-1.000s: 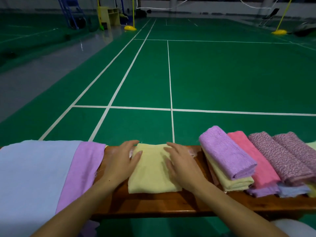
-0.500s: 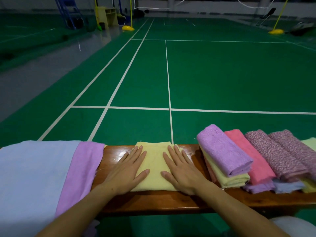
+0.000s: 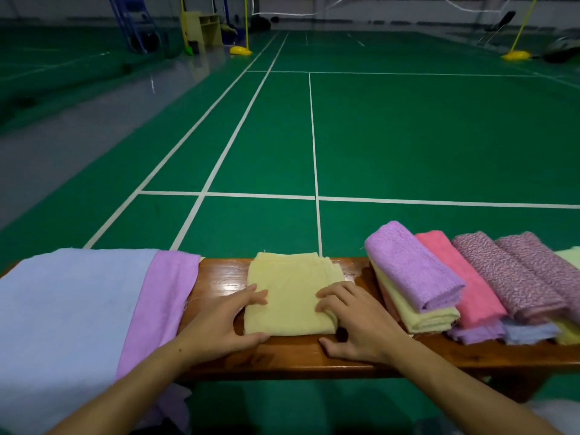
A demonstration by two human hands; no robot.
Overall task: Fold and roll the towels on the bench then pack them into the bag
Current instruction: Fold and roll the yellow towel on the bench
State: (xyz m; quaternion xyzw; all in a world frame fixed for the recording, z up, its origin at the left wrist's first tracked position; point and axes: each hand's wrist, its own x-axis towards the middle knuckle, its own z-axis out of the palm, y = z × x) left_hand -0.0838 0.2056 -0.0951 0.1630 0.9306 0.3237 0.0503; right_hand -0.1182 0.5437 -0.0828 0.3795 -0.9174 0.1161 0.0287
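Here the green badminton court floor (image 3: 408,136), marked with white lines, stretches away behind the wooden counter (image 3: 292,356), which runs across the lower part of the view. At the left end of the counter a large light blue towel (image 3: 62,315) lies spread and hangs over the near edge, with a lilac towel (image 3: 160,302) showing from under its right side. To the right on the counter sits a stack of folded and rolled towels: a purple rolled towel (image 3: 411,265) on top of a folded pale yellow one (image 3: 420,315), a pink towel (image 3: 464,284) just beside them, then two speckled mauve rolls (image 3: 514,277) side by side, with lavender, blue and yellow edges peeking out underneath. In the middle of the counter, between the lilac towel and the stack, the folded yellow towel (image 3: 288,293) lies flat, its far edge showing several layers. The left hand (image 3: 226,324) holds the towel's near left corner, fingers curled on top and thumb along the near edge. The right hand (image 3: 354,321) grips the near right corner, its fingers (image 3: 329,298) curled over the cloth, which bunches up a little there, and its thumb rests on the counter just in front of the towel.
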